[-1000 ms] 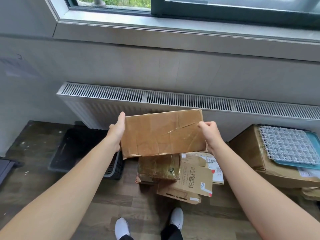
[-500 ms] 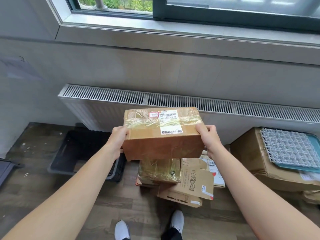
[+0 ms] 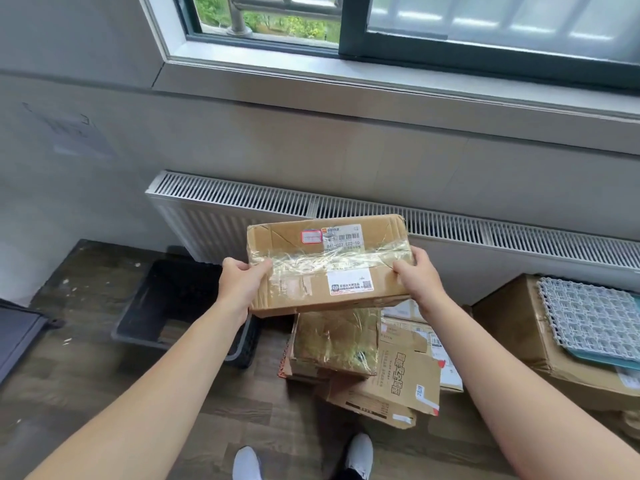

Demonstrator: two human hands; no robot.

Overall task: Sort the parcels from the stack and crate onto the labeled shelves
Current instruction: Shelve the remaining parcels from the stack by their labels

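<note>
Both hands on one parcel (image 3: 329,265), held in the air in front of the radiator (image 3: 242,199) and directly above the floor stack (image 3: 363,362). The hands are apart, one at each end.

Left hand (image 3: 239,282): we see it clamped on the left end, thumb lying on the top face, fingers curled under and out of sight. Right hand (image 3: 419,275): clamped on the right end, thumb on top near the corner.

The parcel's top face is turned toward us. We note a crumpled band of clear tape across the middle, a white barcode label (image 3: 341,237) at the far edge, a small red-bordered sticker (image 3: 311,236) just left of it, and a second white label (image 3: 349,283) near the front right. The cardboard is creased and dented at the corners.

The stack sits on the dark wood floor (image 3: 86,393). A box wrapped in shiny tape (image 3: 334,341) lies on top, with a flat printed carton (image 3: 398,379) jutting out below it to the right.

Left of the stack, a dark plastic crate (image 3: 145,317) stands on the floor by the radiator's left end. We cannot make out its contents.

At far right, a large cardboard box (image 3: 512,327) carries a white grid mat (image 3: 588,317). Two white shoes (image 3: 360,452) show at the near edge.
</note>
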